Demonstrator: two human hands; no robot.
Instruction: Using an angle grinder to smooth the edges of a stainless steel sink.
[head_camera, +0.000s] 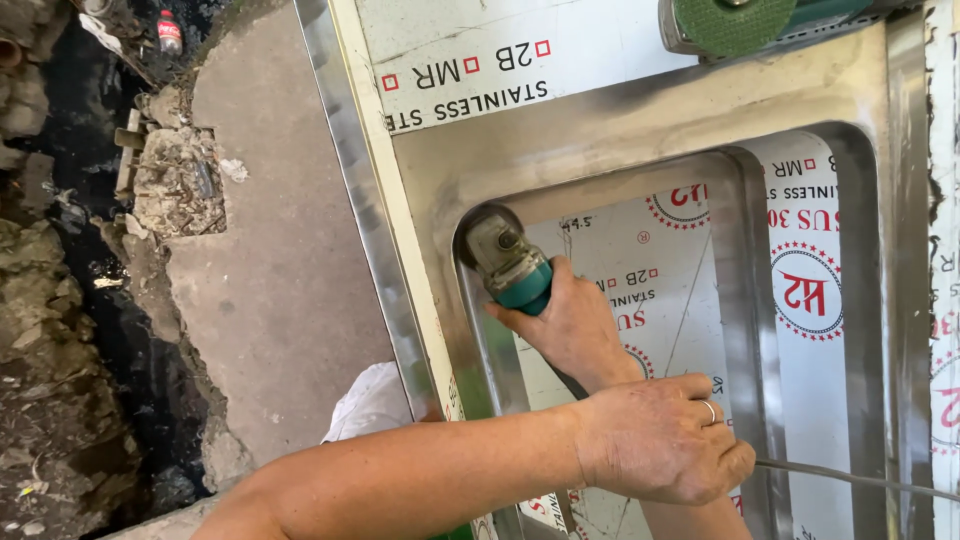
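Note:
A teal-headed angle grinder (512, 265) has its disc pressed into the rounded far-left corner of a stainless steel sink basin (745, 250). My right hand (572, 325) grips the grinder just behind its head. My left hand (655, 435), with a ring on one finger, is closed over the tool's rear end, above my right forearm. The left arm reaches in from the lower left. A grey power cable (850, 478) leaves from under the left hand toward the right. The grinder's body is mostly hidden by both hands.
Printed protective film (800, 290) lines the basin floor and the sheet above. A second grinder with a green disc (735, 22) lies at the top edge. The sink's folded steel rim (350, 200) borders a concrete slab (280, 250); rubble and dark ground lie left.

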